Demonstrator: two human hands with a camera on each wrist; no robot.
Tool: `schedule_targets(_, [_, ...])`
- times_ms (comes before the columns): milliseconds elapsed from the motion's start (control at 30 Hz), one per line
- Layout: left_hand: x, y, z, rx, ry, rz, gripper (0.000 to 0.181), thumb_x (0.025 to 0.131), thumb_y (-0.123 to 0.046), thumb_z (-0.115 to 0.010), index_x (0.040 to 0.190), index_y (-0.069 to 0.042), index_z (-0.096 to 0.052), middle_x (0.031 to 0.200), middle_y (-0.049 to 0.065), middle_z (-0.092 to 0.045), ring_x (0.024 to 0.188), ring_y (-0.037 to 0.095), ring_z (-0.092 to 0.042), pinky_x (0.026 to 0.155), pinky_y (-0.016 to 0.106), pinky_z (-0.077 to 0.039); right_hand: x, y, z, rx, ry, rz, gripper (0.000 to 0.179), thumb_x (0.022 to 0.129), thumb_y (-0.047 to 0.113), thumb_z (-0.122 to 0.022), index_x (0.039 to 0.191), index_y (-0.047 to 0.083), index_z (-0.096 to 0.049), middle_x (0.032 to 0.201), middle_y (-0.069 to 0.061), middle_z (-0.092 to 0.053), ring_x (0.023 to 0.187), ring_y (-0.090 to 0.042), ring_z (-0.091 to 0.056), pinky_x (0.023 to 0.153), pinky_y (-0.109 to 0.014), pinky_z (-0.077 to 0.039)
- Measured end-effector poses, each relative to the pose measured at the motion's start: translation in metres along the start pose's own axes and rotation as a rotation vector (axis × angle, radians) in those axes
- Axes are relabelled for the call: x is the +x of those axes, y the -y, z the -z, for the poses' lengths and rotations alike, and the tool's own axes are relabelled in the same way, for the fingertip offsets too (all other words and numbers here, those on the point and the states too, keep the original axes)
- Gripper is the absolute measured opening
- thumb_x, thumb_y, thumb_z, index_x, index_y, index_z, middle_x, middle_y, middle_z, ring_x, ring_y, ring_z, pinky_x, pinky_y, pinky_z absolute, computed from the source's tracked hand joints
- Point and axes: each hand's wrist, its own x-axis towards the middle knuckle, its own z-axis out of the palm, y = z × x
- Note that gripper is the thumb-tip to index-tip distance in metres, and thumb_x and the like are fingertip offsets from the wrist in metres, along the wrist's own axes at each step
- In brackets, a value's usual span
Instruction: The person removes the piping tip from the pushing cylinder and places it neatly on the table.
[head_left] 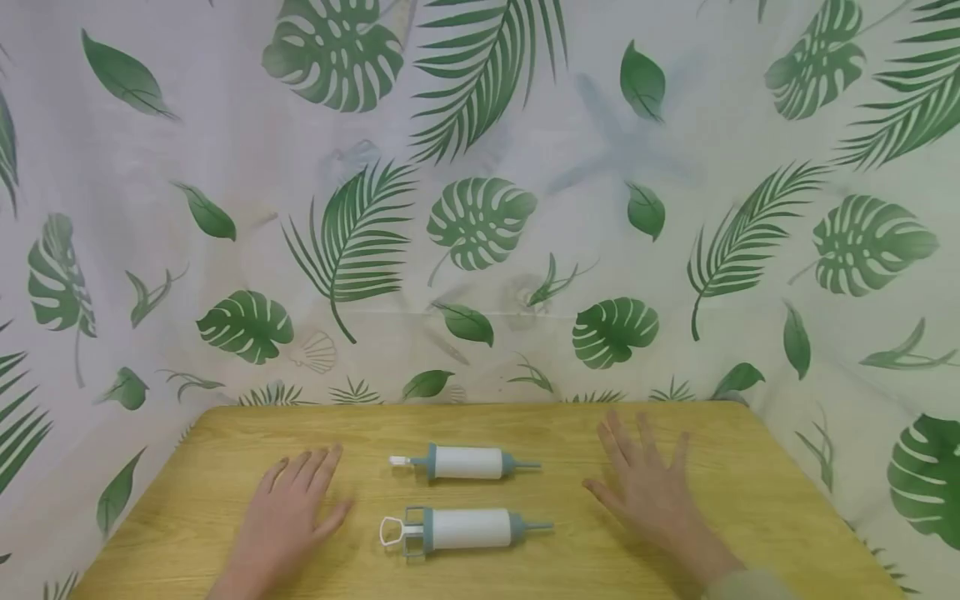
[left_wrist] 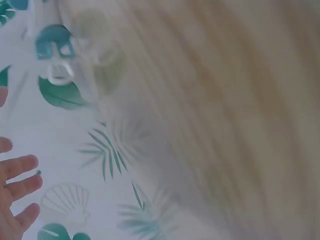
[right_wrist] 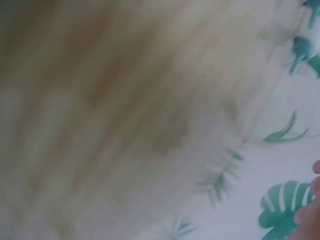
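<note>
Two large syringes lie side by side on the wooden table [head_left: 570, 575], with white barrels, teal end caps and thin teal nozzles pointing right. The nearer syringe [head_left: 471, 529] has a white loop handle and a teal finger frame on its left end. The farther syringe [head_left: 468, 462] shows a small white plunger end on the left. My left hand [head_left: 281, 517] is to the left of both, fingers extended and holding nothing. On the other side, my right hand [head_left: 648, 492] has its fingers spread, apart from the nozzles.
A white curtain [head_left: 510, 350] printed with green leaves hangs behind the table and along its sides. The tabletop's back corners are rounded. Light sleeve fabric [head_left: 746, 586] shows at my right wrist. Blurred wood grain fills much of both wrist views.
</note>
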Motion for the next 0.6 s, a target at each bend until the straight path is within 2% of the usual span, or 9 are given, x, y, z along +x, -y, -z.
schedule_targets(100, [-0.001,-0.017,0.002,-0.119,0.006,0.010,0.067,0.088,-0.047,-0.063,0.140,-0.009,-0.046,0.130,0.009,-0.057,0.118,0.031,-0.052,0.102,0.053,-0.035,-0.002,0.019,0.008,0.230,0.056,-0.032,0.072,0.094,0.052,-0.051,0.147,0.005,-0.035,0.153,-0.013,-0.027,0.138,-0.040,-0.024,0.106,-0.069,-0.007])
schedule_targets(200, [-0.001,-0.037,0.002,-0.292,0.009,0.045,0.062,0.088,-0.044,-0.065,0.138,-0.010,-0.049,0.130,0.007,-0.057,0.117,0.030,-0.052,0.098,0.055,-0.039,-0.004,0.040,0.016,0.526,0.130,-0.088,0.059,0.097,0.044,-0.051,0.140,0.005,-0.046,0.146,-0.013,-0.041,0.132,-0.037,-0.037,0.106,-0.061,-0.025])
schedule_targets(333, [0.000,-0.060,-0.001,-0.513,0.030,0.071,0.056,0.087,-0.038,-0.068,0.135,-0.012,-0.053,0.131,0.005,-0.056,0.120,0.029,-0.051,0.097,0.058,-0.039,-0.004,0.060,0.022,0.841,0.230,-0.135,0.050,0.099,0.040,-0.049,0.138,0.010,-0.050,0.140,-0.009,-0.049,0.128,-0.036,-0.043,0.101,-0.060,-0.034])
schedule_targets(467, [0.005,-0.076,-0.005,-0.650,0.044,0.046,0.055,0.085,-0.032,-0.072,0.133,-0.012,-0.054,0.132,0.006,-0.055,0.122,0.028,-0.049,0.098,0.057,-0.039,0.001,0.068,0.022,1.005,0.288,-0.131,0.046,0.098,0.036,-0.053,0.137,0.011,-0.051,0.138,-0.009,-0.051,0.127,-0.039,-0.043,0.099,-0.062,-0.035])
schedule_targets(600, [0.013,-0.089,-0.008,-0.709,0.042,-0.002,0.054,0.083,-0.030,-0.074,0.131,-0.012,-0.056,0.132,0.006,-0.055,0.122,0.027,-0.049,0.098,0.055,-0.040,0.007,0.073,0.020,1.063,0.327,-0.099,0.048,0.095,0.034,-0.059,0.135,0.009,-0.051,0.135,-0.010,-0.053,0.124,-0.039,-0.045,0.100,-0.058,-0.037])
